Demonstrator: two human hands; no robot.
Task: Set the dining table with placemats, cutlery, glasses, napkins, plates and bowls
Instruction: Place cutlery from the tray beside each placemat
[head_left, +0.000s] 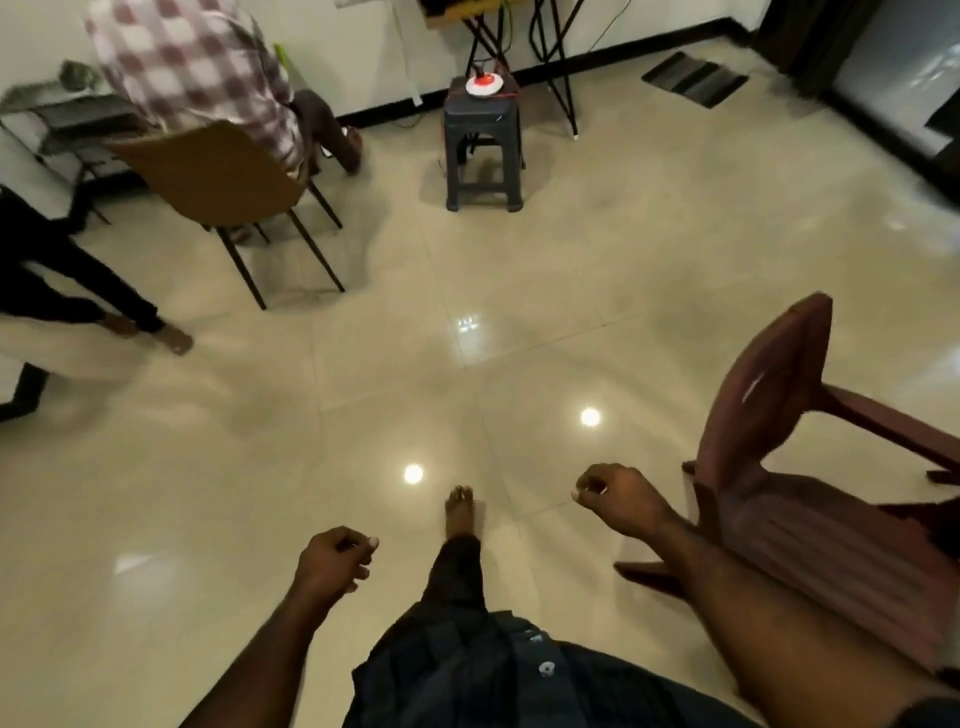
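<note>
Both hands loosely curled, nothing held, over bare tiled floor.

L hand (332, 558) & R hand (621, 499): fingers curled in, no grip, not touching anything. No placemats, cutlery etc. in view. Maroon plastic chair (810, 483) just beside R forearm; brown chair (218, 176) w/ seated person far left; dark stool (483, 140) w/ red-white item ahead. Wide floor (467, 338) between.

Tiled floor (363, 395) under stool (483, 150), chairs (218, 176)
</note>
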